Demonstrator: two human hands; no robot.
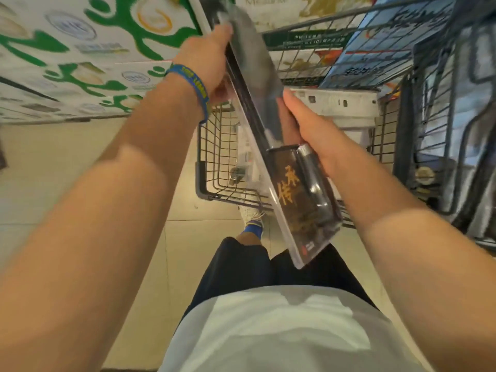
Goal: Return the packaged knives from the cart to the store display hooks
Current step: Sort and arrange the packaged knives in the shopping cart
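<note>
one packaged knife (pixel 292 194); two hands, left hand (pixel 212 63) and right hand (pixel 311 132); one wire cart (pixel 201 181); one blue wristband (pixel 193 85); one shoe (pixel 251 213).

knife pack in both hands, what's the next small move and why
Probably carry the knife pack away from the cart and turn to find the hooks: the left hand grips its top end, the right hand its middle, and no hooks are in view.

Black knife package (pixel 271 146) with gold lettering; blue-and-yellow wristband (pixel 194 85); green-and-white cartons (pixel 80 49); dark wire cart (pixel 214 157).
</note>
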